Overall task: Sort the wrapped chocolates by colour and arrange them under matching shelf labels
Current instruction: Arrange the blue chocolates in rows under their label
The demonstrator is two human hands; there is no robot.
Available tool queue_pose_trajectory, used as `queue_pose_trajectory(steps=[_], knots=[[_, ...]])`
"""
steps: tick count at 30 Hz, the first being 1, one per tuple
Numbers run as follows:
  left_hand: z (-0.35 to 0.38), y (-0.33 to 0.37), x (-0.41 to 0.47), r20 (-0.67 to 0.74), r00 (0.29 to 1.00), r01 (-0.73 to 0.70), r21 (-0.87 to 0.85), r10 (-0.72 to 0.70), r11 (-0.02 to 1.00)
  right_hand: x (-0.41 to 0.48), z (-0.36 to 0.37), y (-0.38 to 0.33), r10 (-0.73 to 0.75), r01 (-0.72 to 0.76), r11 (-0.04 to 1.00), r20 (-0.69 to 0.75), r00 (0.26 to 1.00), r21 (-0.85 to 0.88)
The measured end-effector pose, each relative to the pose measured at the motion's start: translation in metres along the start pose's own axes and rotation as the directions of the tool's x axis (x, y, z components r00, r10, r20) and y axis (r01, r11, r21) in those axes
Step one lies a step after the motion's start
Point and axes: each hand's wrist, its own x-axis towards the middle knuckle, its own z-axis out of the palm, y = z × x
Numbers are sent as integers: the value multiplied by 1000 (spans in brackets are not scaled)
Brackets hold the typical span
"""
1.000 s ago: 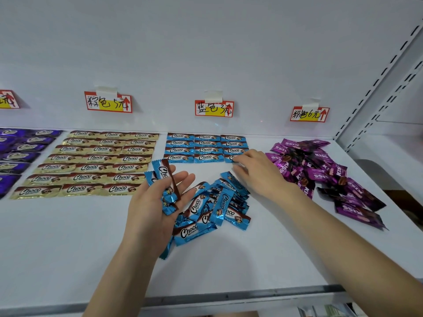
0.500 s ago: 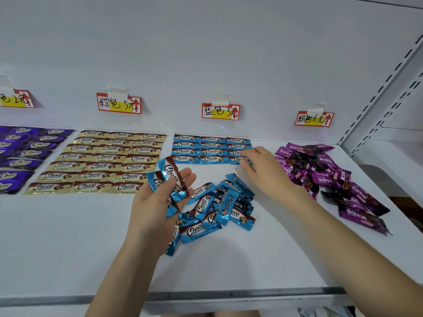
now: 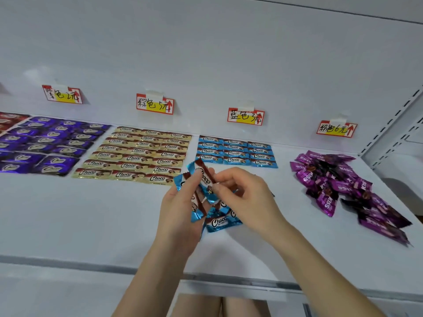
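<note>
Change: the right hand has left the back row of blue wrappers and come forward to meet the left hand; the left hand keeps its handful.
Front edge: the shelf ends in a grey lip across the bottom of the view, and both forearms cross it near the middle.
Open room: bare white surface runs along the front edge from the left side to the hands, and again between the hands and the right-hand heap.
Left hand: raised above the shelf, fingers and thumb curled round a fan of blue chocolates that sticks up past the fingertips.
Right hand: fingers bent, thumb and forefinger pinching a wrapper end in that fan, just beside the left fingertips.
Loose blue pile: lies on the shelf under both hands and is largely hidden by them.
Magenta heap: unsorted, towards the right edge, well apart from the hands.
Blue rows: neat lines three wide at the back, under the blue label.
Gold rows: left of the blue ones, under the second label.
Purple rows: further left, running off the left edge.
Pink label: on the back wall above the magenta heap.
Right upright: a slotted post closes the back right corner.
</note>
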Motion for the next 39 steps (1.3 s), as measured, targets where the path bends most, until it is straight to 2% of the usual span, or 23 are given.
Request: queue_pose_trajectory(steps=[2,5,7,10,12,16,18,21,23,26,28,30,39], knots=[[-7,5,1,-56,998,-35,55,38,998,2,-5,0,2,0,1000,41,999,-31],[-12,8,2,-145,987,-53,118,70,992,2,-7,1,-58,53,980,-25,998,-190],[-13,8,3,-159,985,-43,111,60,993,1,-3,-3,-174,158,933,-23,984,-322],[-16,7,7,-180,983,-22,136,47,990,4,3,1,-319,324,816,93,943,-478],[-19,7,12,-202,978,-11,150,42,989,13,3,7,-281,307,822,127,951,-481],[-24,13,18,-220,975,38,100,-15,994,45,0,29,-90,112,902,71,993,-418],[-27,17,20,-207,976,75,47,-63,996,62,0,41,-3,50,881,100,995,-470],[-30,20,20,-201,976,84,8,-81,996,75,6,54,76,54,808,196,978,-587],[-33,20,20,-215,975,65,46,-54,997,77,11,57,76,70,765,198,977,-640],[-37,19,20,-209,978,10,158,23,987,70,17,58,-4,113,741,164,986,-662],[-39,19,19,-200,978,-25,182,62,983,64,21,59,-12,149,720,202,979,-678],[-40,20,19,-194,979,-36,152,65,988,63,24,61,17,159,704,240,971,-692],[-47,24,22,-220,974,-46,48,55,998,76,27,62,62,116,713,227,972,-692]])
